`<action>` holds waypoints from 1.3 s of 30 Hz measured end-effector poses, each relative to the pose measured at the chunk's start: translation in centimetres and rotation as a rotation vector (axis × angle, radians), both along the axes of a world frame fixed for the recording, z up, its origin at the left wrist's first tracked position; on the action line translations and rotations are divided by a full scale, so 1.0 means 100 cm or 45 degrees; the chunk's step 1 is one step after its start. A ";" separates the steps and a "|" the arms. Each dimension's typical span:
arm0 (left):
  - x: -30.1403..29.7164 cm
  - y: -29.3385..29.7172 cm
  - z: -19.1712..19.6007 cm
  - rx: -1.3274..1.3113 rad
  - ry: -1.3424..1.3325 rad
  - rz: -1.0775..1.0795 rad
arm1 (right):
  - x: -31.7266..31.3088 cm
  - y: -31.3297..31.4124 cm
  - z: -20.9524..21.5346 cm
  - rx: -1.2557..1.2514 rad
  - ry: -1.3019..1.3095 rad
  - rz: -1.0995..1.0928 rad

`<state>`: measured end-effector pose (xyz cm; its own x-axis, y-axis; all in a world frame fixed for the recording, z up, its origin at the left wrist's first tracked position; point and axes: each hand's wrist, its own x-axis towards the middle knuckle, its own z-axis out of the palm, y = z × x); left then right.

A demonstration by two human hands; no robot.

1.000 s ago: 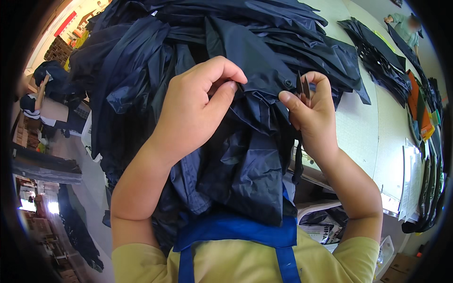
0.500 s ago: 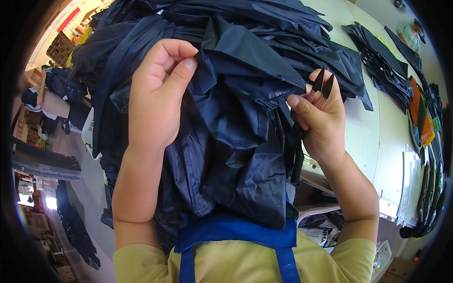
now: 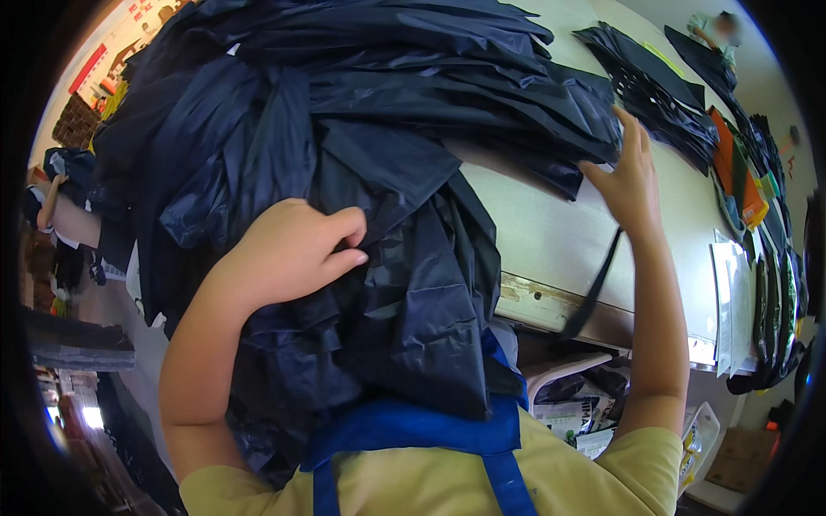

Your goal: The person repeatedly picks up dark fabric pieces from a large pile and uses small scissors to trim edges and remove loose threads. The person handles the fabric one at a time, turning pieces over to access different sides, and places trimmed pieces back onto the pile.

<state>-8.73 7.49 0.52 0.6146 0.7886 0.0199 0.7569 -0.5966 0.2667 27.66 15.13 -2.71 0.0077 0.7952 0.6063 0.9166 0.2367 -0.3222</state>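
Observation:
Shiny dark navy fabric, a sewn piece (image 3: pixel 430 301), hangs over the table edge and down onto my lap. My left hand (image 3: pixel 288 249) rests at this piece with its fingers curled and its thumb close to the forefinger, closed on the cloth; the fingertips are partly hidden. Farther right, my right hand (image 3: pixel 632 176) reaches to the right end of a big heap of the same dark fabric (image 3: pixel 413 77). Its thumb and fingers are spread apart by the heap's edge. Below that hand a black strip (image 3: pixel 594 292) dangles, blurred. No snips show now.
The pale table (image 3: pixel 551 224) carries another dark stack (image 3: pixel 645 82) and an orange piece (image 3: pixel 736 172) at right. Under its edge stands a bin of packages (image 3: pixel 576 404). A person (image 3: pixel 718 39) is at the far right; another (image 3: pixel 52 206) is at left.
My left hand has come down toward me with the cloth. My right hand has left the piece, moved right and spread its fingers; the black-bladed snips it held are out of sight.

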 end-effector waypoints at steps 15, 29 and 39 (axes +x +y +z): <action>0.126 0.044 0.027 0.242 -0.741 -0.266 | -0.085 -0.084 -0.007 0.544 -0.489 0.966; 0.132 0.060 -0.012 0.816 -0.035 0.231 | -0.123 -0.107 -0.016 0.538 -0.416 1.315; 0.101 0.049 -0.008 0.039 -0.826 0.232 | -0.100 -0.093 0.008 0.179 0.236 1.697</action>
